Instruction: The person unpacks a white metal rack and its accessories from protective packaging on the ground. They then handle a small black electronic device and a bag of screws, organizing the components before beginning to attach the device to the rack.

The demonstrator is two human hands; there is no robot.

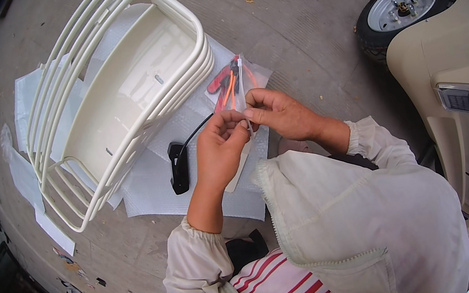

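Grey floor [313, 23], hands [291, 116] [217, 152] pinching clear bag [248, 78], red-and-orange contents [230, 87]

The person wears a loose, off-white jacket [374, 216] of thin, softly creased cloth. The left sleeve [196, 269] is full and wrinkled, gathered at its end into a ruffled elastic cuff [201, 229]; the right sleeve [384, 144] has the same kind of puckered band. The jacket hangs open, and its big, billowing front panel carries a pale zip edge [279, 225] with small teeth, while a faint seam [339, 185] crosses the cloth. Beneath shows a whitish-pink shirt [282, 289] with slanting red stripes. The left hand [219, 149] and right hand [291, 116] are bare, as are both wrists.
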